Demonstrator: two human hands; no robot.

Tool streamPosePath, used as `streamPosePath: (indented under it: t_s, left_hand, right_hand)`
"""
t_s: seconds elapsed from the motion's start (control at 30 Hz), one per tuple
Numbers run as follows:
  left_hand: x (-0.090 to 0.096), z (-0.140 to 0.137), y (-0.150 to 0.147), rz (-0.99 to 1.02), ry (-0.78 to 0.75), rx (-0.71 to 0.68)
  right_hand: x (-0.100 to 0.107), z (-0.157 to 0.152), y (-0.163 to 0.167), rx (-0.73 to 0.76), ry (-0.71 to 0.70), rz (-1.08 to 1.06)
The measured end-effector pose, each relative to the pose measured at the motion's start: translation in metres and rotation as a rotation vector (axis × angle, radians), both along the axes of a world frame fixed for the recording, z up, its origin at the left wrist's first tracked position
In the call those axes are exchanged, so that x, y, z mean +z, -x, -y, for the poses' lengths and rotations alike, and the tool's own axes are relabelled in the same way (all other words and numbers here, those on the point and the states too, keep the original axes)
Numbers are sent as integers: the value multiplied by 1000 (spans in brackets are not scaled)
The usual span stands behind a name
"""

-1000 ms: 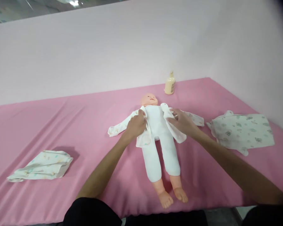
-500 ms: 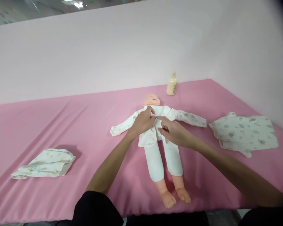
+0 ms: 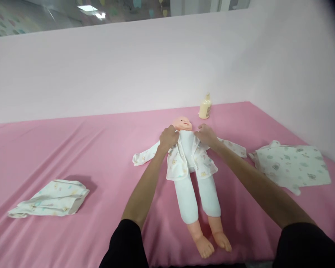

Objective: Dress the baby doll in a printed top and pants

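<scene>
A baby doll (image 3: 185,203) lies on its back on a pink sheet, its head away from me and its feet toward me. It wears a white patterned baby jacket (image 3: 176,163), spread apart at the front so the white torso shows between the two sides. My left hand (image 3: 169,137) is closed on the jacket's left front edge near the doll's shoulder. On the opposite front edge, my right hand (image 3: 207,136) is closed too. Both jacket sleeves lie stretched outward, partly hidden by my hands and forearms.
A pump bottle (image 3: 205,107) stands beyond the doll's head, near the white wall (image 3: 123,70). Folded patterned baby clothing (image 3: 54,197) lies at the left. Another patterned garment (image 3: 296,165) lies flat at the right on the pink sheet (image 3: 106,156).
My hands, close together over the doll's chest before, have moved apart and up toward its shoulders. The jacket front has opened with them. The view has tilted up slightly.
</scene>
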State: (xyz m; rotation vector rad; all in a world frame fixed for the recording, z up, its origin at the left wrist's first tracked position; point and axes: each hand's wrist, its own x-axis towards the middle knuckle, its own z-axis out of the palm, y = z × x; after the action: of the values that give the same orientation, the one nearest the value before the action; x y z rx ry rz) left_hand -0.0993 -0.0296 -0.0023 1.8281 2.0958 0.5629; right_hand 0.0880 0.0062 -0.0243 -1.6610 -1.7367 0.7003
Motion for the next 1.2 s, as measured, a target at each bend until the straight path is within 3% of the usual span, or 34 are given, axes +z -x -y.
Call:
streamPosePath:
  t_s: [0.13,0.27,0.5,0.7,0.83,1.03,1.2]
  left_hand:
    - [-4,-9,4,143,-72,-52]
    - [-4,-11,4,275,-111,-116]
    - [-6,-13,-1,259,-129,-231]
    - [-9,-14,-5,228,-168,-238]
    - [-4,-7,-6,168,-174,-233]
    - [13,8,-3,64,-51,-166]
    - [14,9,1,-57,-6,-88]
  right_hand:
    - [-2,-22,6,26,-15,-79]
    - [-3,-32,19,85,-123,-170]
    - [-7,-28,41,262,-224,-245]
    - [-6,-21,39,304,-222,-310]
    - [-2,-10,32,259,-219,-278]
    - [13,15,21,97,-161,65]
    - [14,19,21,121,-94,-13]
